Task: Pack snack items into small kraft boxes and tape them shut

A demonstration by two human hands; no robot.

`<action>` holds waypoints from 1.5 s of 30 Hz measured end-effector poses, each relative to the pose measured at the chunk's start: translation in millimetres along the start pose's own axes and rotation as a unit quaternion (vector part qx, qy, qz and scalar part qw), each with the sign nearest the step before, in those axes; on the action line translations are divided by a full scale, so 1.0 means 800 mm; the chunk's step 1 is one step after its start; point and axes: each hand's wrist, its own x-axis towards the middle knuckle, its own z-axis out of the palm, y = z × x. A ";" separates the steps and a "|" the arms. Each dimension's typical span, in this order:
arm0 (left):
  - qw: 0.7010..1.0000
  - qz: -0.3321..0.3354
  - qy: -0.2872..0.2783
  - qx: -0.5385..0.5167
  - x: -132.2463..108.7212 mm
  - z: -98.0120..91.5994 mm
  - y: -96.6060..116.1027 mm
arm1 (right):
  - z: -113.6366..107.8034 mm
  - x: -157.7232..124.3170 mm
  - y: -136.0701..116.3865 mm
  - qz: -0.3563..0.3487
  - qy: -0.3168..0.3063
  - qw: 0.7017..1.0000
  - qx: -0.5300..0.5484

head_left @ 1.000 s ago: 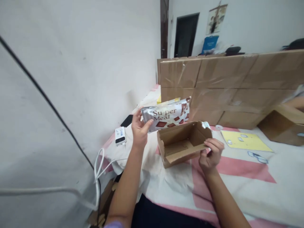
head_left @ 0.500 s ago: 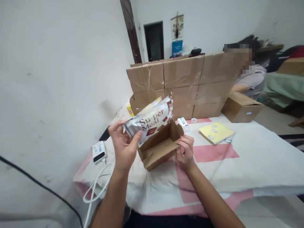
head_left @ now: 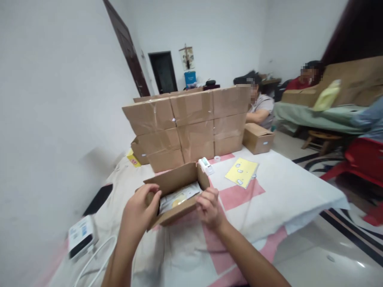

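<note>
An open cardboard box (head_left: 172, 177) stands on the cloth-covered table in front of me. Inside it lie silvery-white food packets (head_left: 184, 196), the upper one with a yellow patch. My left hand (head_left: 142, 205) is at the box's left end, its fingers and thumb curled around the end wall. Closed on the front right edge of the same box is my right hand (head_left: 208, 205). Part of the left end wall is hidden behind my left fingers.
Taped cardboard boxes (head_left: 191, 123) form a wall behind. A white device (head_left: 206, 166), a tape roll (head_left: 217, 158) and a yellow sheet (head_left: 242, 172) lie to the right. A white power device (head_left: 81, 236) with a cable sits left. Two people sit beyond.
The packets have gone from my left hand into the box. My left hand has moved to the box's left end. The view has turned right.
</note>
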 end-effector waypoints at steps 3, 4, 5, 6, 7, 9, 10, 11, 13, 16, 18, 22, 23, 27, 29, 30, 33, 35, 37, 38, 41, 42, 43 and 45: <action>0.975 0.063 0.133 -0.169 -0.006 0.014 -0.015 | -0.012 -0.013 0.001 0.018 0.069 0.997 -0.014; 0.954 0.076 0.177 -0.228 -0.008 0.021 -0.023 | -0.016 -0.014 0.003 0.042 0.090 0.995 -0.019; 0.935 0.077 0.199 -0.283 -0.010 0.029 -0.033 | -0.021 -0.013 0.006 0.070 0.106 0.992 -0.021; 0.921 0.067 0.200 -0.329 -0.012 0.039 -0.044 | -0.025 -0.009 0.010 0.101 0.107 0.989 -0.015; 0.914 0.046 0.178 -0.361 -0.013 0.050 -0.056 | -0.028 -0.004 0.013 0.129 0.092 0.987 0.003; 0.917 0.015 0.109 -0.384 -0.016 0.074 -0.078 | -0.032 0.007 0.019 0.173 0.033 0.982 0.069; 0.921 0.015 0.085 -0.380 -0.018 0.085 -0.087 | -0.032 0.012 0.021 0.185 0.003 0.977 0.103; 0.926 0.028 0.069 -0.370 -0.020 0.095 -0.094 | -0.031 0.016 0.022 0.191 -0.017 0.973 0.127; 0.931 0.062 0.061 -0.355 -0.025 0.110 -0.097 | -0.028 0.019 0.023 0.190 -0.018 0.971 0.142; 0.934 0.049 0.073 -0.347 -0.034 0.112 -0.084 | -0.026 0.016 0.022 0.184 0.009 0.974 0.134; 0.943 -0.035 0.074 -0.324 -0.036 0.105 -0.071 | -0.025 0.015 0.021 0.201 0.008 0.970 0.136; 0.944 -0.119 0.047 -0.304 -0.030 0.098 -0.057 | -0.026 0.017 0.019 0.289 0.022 0.944 0.158; 0.946 -0.086 0.047 -0.310 -0.027 0.098 -0.057 | -0.026 0.018 0.018 0.311 0.025 0.936 0.166; 0.962 0.000 0.083 -0.260 -0.009 0.108 -0.072 | -0.030 0.023 0.015 0.352 -0.004 0.915 0.199; 0.964 -0.014 0.083 -0.252 0.000 0.116 -0.086 | -0.031 0.025 0.015 0.352 -0.017 0.912 0.211; 0.962 -0.018 0.083 -0.260 0.003 0.119 -0.092 | -0.031 0.025 0.015 0.349 -0.021 0.912 0.216; 0.953 -0.019 0.112 -0.280 0.006 0.126 -0.109 | -0.031 0.023 0.018 0.344 -0.032 0.910 0.227; 0.961 0.000 0.110 -0.253 0.002 0.124 -0.114 | -0.030 0.022 0.020 0.331 -0.034 0.917 0.221; 0.977 0.050 0.078 -0.192 -0.002 0.117 -0.116 | -0.029 0.022 0.022 0.291 -0.033 0.934 0.203; 0.982 0.080 0.063 -0.161 -0.004 0.113 -0.116 | -0.029 0.023 0.022 0.268 -0.033 0.943 0.193; 0.982 0.146 0.048 -0.108 -0.006 0.100 -0.115 | -0.030 0.027 0.021 0.235 -0.028 0.957 0.168; 0.981 0.159 0.050 -0.096 -0.005 0.097 -0.114 | -0.031 0.029 0.020 0.236 -0.027 0.958 0.162; 0.980 0.173 0.050 -0.081 -0.004 0.094 -0.113 | -0.031 0.031 0.019 0.239 -0.025 0.958 0.157; 0.978 0.199 0.048 -0.036 -0.004 0.090 -0.108 | -0.031 0.034 0.018 0.240 -0.024 0.959 0.152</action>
